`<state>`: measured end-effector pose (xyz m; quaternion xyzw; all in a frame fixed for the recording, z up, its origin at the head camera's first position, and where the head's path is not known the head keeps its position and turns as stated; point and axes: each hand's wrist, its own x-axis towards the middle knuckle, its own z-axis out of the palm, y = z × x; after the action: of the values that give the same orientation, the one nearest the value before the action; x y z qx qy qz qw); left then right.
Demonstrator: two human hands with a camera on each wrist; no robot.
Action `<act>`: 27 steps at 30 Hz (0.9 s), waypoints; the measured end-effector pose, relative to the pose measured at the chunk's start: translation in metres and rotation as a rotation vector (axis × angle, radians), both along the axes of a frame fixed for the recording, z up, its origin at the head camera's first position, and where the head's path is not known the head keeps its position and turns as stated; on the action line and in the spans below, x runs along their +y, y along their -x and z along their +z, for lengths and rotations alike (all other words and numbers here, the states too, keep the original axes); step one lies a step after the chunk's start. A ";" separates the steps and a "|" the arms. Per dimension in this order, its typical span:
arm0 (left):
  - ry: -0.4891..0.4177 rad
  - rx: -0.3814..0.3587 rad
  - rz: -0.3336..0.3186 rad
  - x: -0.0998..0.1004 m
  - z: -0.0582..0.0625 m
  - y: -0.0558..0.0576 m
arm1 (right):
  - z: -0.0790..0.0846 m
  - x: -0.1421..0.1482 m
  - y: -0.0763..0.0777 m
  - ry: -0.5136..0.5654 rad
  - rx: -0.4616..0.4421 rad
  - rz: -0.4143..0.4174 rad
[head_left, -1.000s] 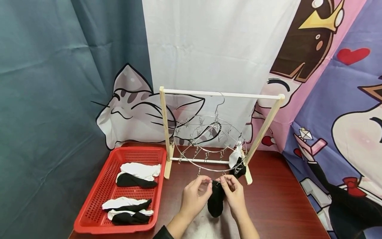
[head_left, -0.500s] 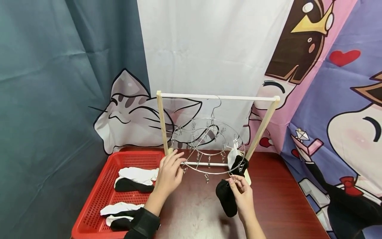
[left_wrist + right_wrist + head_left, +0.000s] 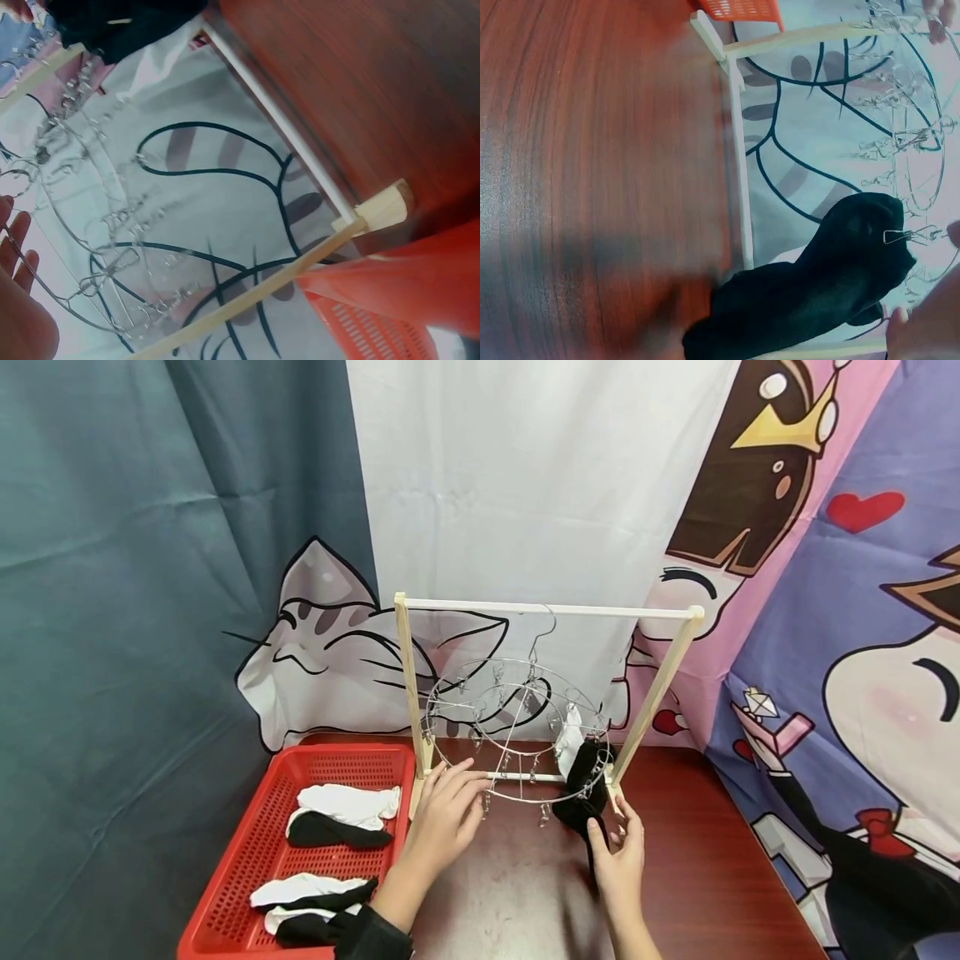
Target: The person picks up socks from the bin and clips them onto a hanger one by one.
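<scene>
A round metal clip hanger (image 3: 517, 752) hangs from a white rail. A black sock (image 3: 802, 277) dangles from one of its clips (image 3: 915, 236) at the front right. Behind it hang a white sock (image 3: 570, 739) and more black cloth (image 3: 588, 760). My left hand (image 3: 446, 818) touches the hanger's ring at the front left, fingers mostly straight. Beside the black sock is my right hand (image 3: 618, 856), its thumb and fingers apart; in the right wrist view its fingertip lies close to the clip, and whether it touches is unclear.
A red basket (image 3: 225, 868) at the left holds several white and black socks (image 3: 348, 806). The wooden stand (image 3: 660, 689) carries the hanger on the reddish-brown table (image 3: 697, 852). Printed curtains close off the back and sides.
The black sock, pinched in my right hand half a second ago, now hangs from the clip with the fingers parted. The hanger has turned slightly, carrying the white sock left. My left hand moved slightly right.
</scene>
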<state>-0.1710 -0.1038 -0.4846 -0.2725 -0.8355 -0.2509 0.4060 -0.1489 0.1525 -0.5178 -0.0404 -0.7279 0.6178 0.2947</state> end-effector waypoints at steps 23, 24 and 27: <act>-0.060 -0.068 -0.005 0.028 0.005 -0.019 | 0.006 -0.028 0.003 0.453 -0.218 0.523; -0.062 -0.078 -0.006 0.029 0.005 -0.019 | 0.007 -0.027 0.003 0.452 -0.245 0.539; -0.065 -0.095 -0.004 0.029 0.005 -0.020 | 0.009 -0.026 0.003 0.436 -0.294 0.583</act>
<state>-0.1510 -0.0746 -0.4801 -0.2486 -0.8446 -0.2912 0.3742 -0.1519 0.1270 -0.5091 0.0183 -0.5947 0.8036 -0.0159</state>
